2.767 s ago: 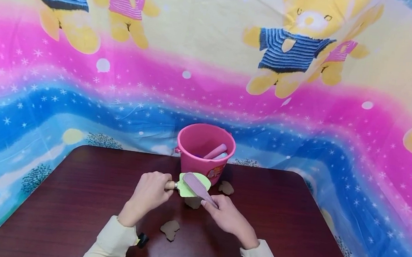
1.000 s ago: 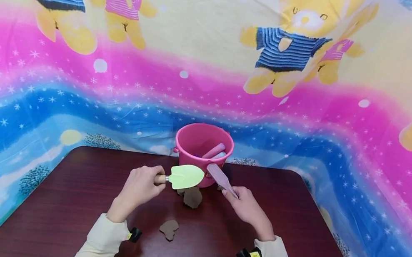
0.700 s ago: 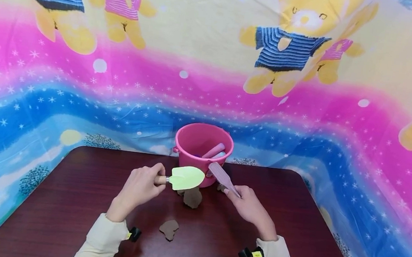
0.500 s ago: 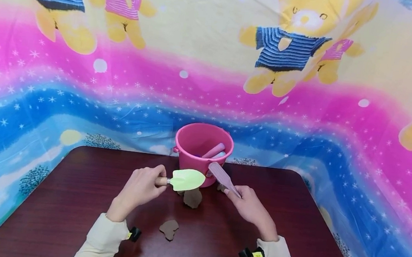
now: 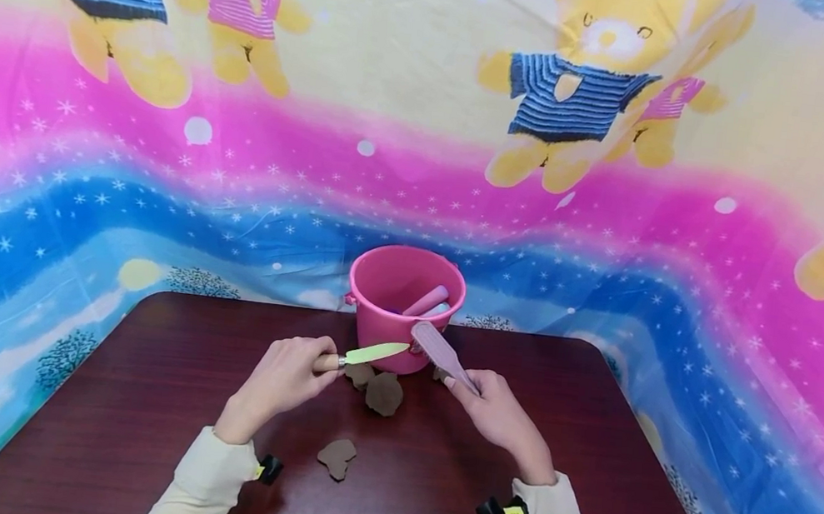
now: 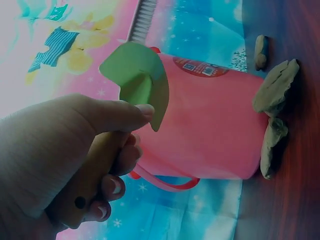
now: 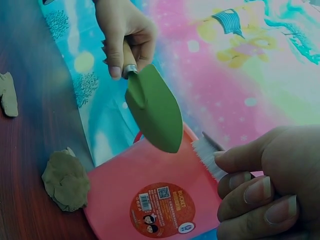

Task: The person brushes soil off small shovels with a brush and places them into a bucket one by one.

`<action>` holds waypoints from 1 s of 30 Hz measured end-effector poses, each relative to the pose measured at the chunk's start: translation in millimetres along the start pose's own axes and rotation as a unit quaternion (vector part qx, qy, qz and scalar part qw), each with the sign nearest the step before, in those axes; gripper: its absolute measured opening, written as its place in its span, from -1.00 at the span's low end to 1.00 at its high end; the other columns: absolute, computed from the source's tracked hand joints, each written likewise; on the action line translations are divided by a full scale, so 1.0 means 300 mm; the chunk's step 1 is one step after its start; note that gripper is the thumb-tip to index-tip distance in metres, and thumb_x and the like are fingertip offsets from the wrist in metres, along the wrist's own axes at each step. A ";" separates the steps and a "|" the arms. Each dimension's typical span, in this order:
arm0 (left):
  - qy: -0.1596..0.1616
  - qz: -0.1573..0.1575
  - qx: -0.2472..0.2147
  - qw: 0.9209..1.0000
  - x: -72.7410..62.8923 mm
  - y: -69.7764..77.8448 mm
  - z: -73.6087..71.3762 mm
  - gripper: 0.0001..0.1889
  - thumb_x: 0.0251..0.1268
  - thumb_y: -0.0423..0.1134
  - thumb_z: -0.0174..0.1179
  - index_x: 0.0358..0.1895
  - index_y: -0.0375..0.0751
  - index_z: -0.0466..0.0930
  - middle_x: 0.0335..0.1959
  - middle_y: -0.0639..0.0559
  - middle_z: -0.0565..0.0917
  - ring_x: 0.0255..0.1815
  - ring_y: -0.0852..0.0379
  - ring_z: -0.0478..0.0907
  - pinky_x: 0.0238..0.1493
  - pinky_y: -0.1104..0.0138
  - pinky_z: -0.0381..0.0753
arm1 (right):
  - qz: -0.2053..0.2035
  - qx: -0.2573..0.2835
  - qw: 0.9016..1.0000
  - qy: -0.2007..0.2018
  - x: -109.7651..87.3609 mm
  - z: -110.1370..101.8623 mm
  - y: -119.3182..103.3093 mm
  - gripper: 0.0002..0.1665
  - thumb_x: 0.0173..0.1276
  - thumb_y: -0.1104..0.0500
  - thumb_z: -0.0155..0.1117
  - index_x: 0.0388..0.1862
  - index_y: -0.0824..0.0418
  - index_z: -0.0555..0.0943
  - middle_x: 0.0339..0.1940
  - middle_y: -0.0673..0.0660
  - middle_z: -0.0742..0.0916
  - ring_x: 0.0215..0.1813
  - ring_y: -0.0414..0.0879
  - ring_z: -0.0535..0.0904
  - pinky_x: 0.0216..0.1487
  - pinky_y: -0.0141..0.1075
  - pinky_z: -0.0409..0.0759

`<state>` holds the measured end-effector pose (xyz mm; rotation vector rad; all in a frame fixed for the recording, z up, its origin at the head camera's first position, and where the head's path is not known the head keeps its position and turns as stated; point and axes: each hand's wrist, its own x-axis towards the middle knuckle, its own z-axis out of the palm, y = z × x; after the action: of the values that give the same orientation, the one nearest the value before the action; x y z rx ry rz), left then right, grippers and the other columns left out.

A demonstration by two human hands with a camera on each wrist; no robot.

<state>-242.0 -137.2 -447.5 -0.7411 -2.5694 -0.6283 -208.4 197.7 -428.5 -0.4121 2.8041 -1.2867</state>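
Note:
My left hand grips the wooden handle of a small green garden trowel, its blade nearly edge-on in the head view. In the right wrist view the blade's broad face shows nothing lying on it. A purple brush is held in my right hand, its white bristles facing down and towards the trowel. Both tools are in the air in front of a pink bucket, apart from each other. Below them, a brown clay-like lump lies on the table beside another piece.
Nearer the front of the dark wooden table lies another flat brown piece. One more piece shows partly behind the brush. Handles stick up inside the bucket. A printed cloth hangs behind the table.
The brush was over the trowel blade; the hands have since moved apart. The trowel has tipped from broad face up to edge-on in the head view, while the brush has stayed almost still lately.

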 end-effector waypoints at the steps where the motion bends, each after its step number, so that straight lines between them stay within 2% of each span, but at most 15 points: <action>1: 0.001 0.002 -0.001 1.000 0.001 0.001 0.001 -0.79 0.12 -0.13 0.52 -0.30 -0.02 0.66 -0.59 0.29 0.48 -0.58 0.29 0.34 -0.46 0.38 0.44 | 0.000 0.001 1.000 0.000 0.000 0.001 -0.002 -0.75 0.53 -0.02 0.22 -0.27 0.09 0.70 -0.70 -0.03 0.36 -0.66 -0.21 0.20 -0.63 -0.38 0.16; 5: 0.005 0.013 0.003 1.000 0.004 0.001 0.005 -0.80 0.14 -0.11 0.52 -0.35 0.02 0.64 -0.62 0.31 0.42 -0.58 0.30 0.33 -0.46 0.38 0.42 | 0.000 0.006 1.000 0.002 -0.004 0.002 -0.008 -0.76 0.53 -0.01 0.23 -0.17 0.10 0.72 -0.70 -0.02 0.37 -0.66 -0.21 0.20 -0.64 -0.38 0.15; 9: 0.001 0.025 0.011 1.000 0.004 0.002 0.011 -0.77 0.20 -0.04 0.48 -0.43 0.08 0.59 -0.65 0.31 0.33 -0.57 0.31 0.30 -0.47 0.39 0.37 | -0.004 0.003 1.000 0.003 -0.004 0.006 -0.011 -0.77 0.53 -0.01 0.22 -0.16 0.08 0.72 -0.70 -0.02 0.37 -0.67 -0.21 0.19 -0.63 -0.39 0.15; 14: -0.009 0.039 0.007 0.999 0.002 0.012 0.023 -0.72 0.30 -0.05 0.40 -0.45 0.06 0.48 -0.65 0.29 0.25 -0.59 0.32 0.27 -0.50 0.41 0.32 | -0.019 0.001 1.000 -0.001 -0.003 0.012 -0.015 -0.71 0.53 -0.05 0.21 -0.32 0.08 0.67 -0.72 -0.03 0.36 -0.68 -0.22 0.19 -0.64 -0.39 0.15; 22: -0.039 0.055 -0.005 0.998 0.008 0.045 0.043 -0.81 0.45 -0.07 0.26 -0.30 0.00 0.50 -0.62 0.29 0.32 -0.61 0.34 0.27 -0.46 0.43 0.37 | -0.025 -0.004 1.000 -0.007 -0.004 0.019 -0.025 -0.58 0.54 -0.06 0.19 -0.51 0.11 0.52 -0.72 -0.05 0.35 -0.67 -0.24 0.19 -0.62 -0.40 0.17; 26: -0.048 0.053 -0.006 0.997 0.008 0.059 0.049 -0.81 0.50 -0.08 0.20 -0.30 -0.01 0.46 -0.65 0.27 0.29 -0.63 0.33 0.24 -0.49 0.42 0.35 | -0.027 -0.001 1.000 -0.010 -0.006 0.025 -0.031 -0.56 0.54 -0.07 0.20 -0.53 0.13 0.49 -0.73 -0.04 0.36 -0.67 -0.23 0.21 -0.61 -0.39 0.20; 30: -0.069 0.030 -0.031 0.997 0.003 0.067 0.057 -0.80 0.52 -0.11 0.17 -0.33 0.00 0.43 -0.67 0.25 0.27 -0.66 0.33 0.21 -0.54 0.42 0.33 | -0.031 0.002 0.999 -0.009 -0.008 0.039 -0.036 -0.55 0.53 -0.06 0.21 -0.53 0.16 0.49 -0.73 -0.04 0.36 -0.68 -0.23 0.20 -0.60 -0.39 0.24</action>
<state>-235.2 -112.7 -455.1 -0.9098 -2.6516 -0.6616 -202.1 183.0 -428.4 -0.5117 2.7947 -1.2915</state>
